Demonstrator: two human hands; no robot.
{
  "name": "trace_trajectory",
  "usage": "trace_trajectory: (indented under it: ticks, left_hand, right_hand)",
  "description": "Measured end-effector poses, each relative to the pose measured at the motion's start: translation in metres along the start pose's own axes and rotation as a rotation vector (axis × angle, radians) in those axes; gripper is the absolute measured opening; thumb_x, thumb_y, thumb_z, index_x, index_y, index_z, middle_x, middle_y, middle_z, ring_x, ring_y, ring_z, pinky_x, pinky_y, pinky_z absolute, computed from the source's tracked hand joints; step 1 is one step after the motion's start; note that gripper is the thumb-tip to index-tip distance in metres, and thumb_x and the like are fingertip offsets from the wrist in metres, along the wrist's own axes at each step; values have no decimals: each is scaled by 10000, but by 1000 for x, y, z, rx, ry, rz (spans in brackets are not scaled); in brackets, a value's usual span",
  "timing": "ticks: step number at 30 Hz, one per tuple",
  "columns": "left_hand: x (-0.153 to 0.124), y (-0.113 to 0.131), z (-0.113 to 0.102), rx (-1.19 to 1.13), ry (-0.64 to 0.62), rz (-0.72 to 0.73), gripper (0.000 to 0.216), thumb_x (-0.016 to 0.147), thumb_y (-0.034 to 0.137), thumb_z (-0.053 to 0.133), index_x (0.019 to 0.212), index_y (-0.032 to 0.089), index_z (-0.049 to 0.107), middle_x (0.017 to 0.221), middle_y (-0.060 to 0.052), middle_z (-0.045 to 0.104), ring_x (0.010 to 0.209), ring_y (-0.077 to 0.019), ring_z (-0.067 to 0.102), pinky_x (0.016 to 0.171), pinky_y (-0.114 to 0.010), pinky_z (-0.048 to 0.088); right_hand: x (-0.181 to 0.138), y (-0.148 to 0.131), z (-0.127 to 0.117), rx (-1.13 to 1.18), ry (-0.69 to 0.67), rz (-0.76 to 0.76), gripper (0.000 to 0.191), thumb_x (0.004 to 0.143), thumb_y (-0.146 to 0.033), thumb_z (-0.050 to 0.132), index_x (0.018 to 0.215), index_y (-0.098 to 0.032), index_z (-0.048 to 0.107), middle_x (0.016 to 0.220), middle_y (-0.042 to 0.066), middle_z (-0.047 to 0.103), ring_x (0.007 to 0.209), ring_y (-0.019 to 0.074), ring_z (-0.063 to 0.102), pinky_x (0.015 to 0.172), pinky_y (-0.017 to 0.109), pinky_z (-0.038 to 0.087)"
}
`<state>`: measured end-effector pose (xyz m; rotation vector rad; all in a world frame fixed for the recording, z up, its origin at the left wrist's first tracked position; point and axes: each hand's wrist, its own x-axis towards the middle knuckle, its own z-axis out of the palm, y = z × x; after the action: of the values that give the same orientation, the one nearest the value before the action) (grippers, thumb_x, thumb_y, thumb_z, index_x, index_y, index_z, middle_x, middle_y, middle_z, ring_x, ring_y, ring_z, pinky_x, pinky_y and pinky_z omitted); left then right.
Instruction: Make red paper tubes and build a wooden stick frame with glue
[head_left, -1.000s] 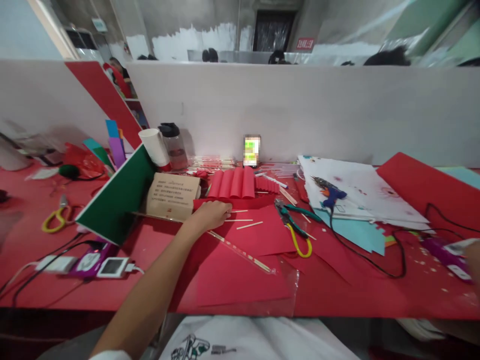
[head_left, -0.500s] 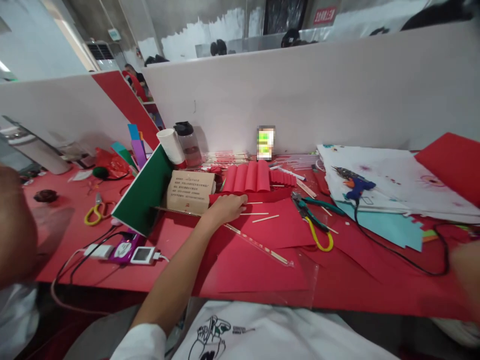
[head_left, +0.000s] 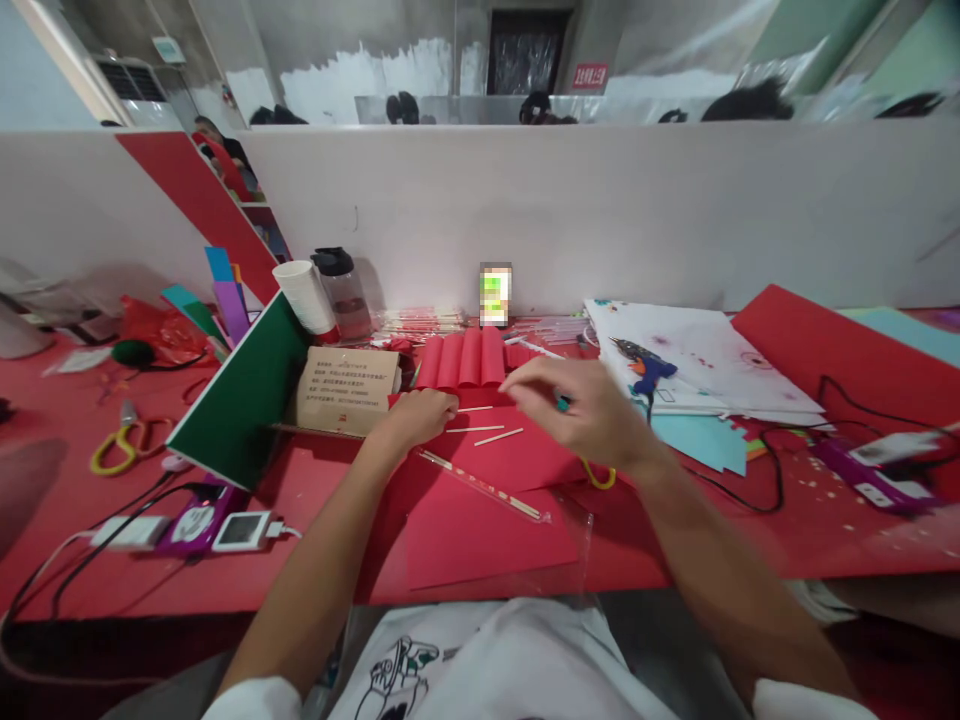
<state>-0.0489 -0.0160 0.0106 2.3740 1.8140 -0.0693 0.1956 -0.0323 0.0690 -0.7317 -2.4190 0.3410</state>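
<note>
My left hand (head_left: 422, 418) is closed low over the red card sheets on the table, with the edge of a red paper strip (head_left: 392, 400) showing beside its knuckles. To the right, my right hand (head_left: 576, 408) hovers with fingers bent and tips drawn together; anything between them is too small to make out. Between and beyond both hands stands a row of red paper rolls (head_left: 463, 360). Thin pale sticks (head_left: 498, 437) lie on the red card (head_left: 487, 540). Nearer me is a clear-wrapped pair of chopsticks (head_left: 487, 488). My right hand partly hides the yellow-handled pliers (head_left: 600, 474).
On the left are a cardboard box (head_left: 349, 385), a green board (head_left: 229, 400), scissors (head_left: 124, 445) and chargers with cables (head_left: 244, 530). A bottle (head_left: 346, 295) and a lit phone (head_left: 495, 293) stand by the partition. A blue glue gun (head_left: 649, 368) rests on white sheets (head_left: 697, 340).
My right hand has come in from the right edge to above the red card. My left hand stays at the red paper. The view has turned rightward.
</note>
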Motion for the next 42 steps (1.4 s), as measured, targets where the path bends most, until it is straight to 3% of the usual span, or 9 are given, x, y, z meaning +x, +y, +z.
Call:
trace_trajectory:
  ticks: [2,5,10,15,21,25,32,42]
  left_hand:
    - [0,0,-1,2,-8,6,240,988,238,447,1012,253,685,1089,-86,759,1046,-268,718,875,-353,513]
    - [-1,0,0,25,-2,6,249,971,197,454,1015,254,692,1092,-90,763,1059,-274,720,877,-355,515]
    - [0,-2,1,41,0,0,304,988,209,413,1092,262,693,1146,-121,758,1074,-302,723,880,-398,530]
    - [1,-5,1,15,-18,-4,313,983,208,416,1103,275,697,1157,-105,758,1070,-290,724,892,-398,530]
    - [-3,-6,-5,-2,-42,18,311,940,146,437,994,262,720,1092,-95,769,1017,-279,731,829,-348,522]
    - [-4,-7,-7,8,-50,32,327,901,101,444,970,259,723,1065,-82,770,993,-257,733,801,-313,513]
    - [-3,-7,-6,11,-46,43,345,902,104,431,1004,253,724,1102,-87,769,1000,-253,728,794,-312,517]
    - [-6,-8,-11,8,-27,-18,376,932,90,414,1074,244,726,1119,-119,764,1056,-282,728,865,-347,521]
  right_hand:
    - [7,13,21,-70,-100,96,178,1016,-220,544,1030,-187,719,1002,61,757,885,182,683,811,300,494]
    - [12,38,54,-177,-250,197,177,988,-180,568,1060,-184,730,1080,82,765,981,216,693,815,293,458]
    - [6,65,80,-175,-292,207,159,974,-211,616,1084,-193,729,1131,84,750,1045,221,680,853,285,445]
    - [2,75,87,-146,-344,152,151,987,-200,597,1024,-182,743,1071,93,728,1005,206,668,851,283,456]
    - [-1,78,85,-115,-368,61,204,986,-162,576,1081,-189,754,1193,119,734,1132,231,657,969,326,464]
    - [-3,79,76,-119,-416,69,230,978,-181,590,1121,-224,765,1145,102,765,1080,222,693,916,300,476]
    - [0,87,66,-127,-462,105,134,927,-167,663,960,-226,778,980,53,784,929,202,707,815,267,449]
    - [0,87,79,-258,-377,86,141,1022,-240,562,1027,-182,691,1063,95,695,1015,208,641,791,268,420]
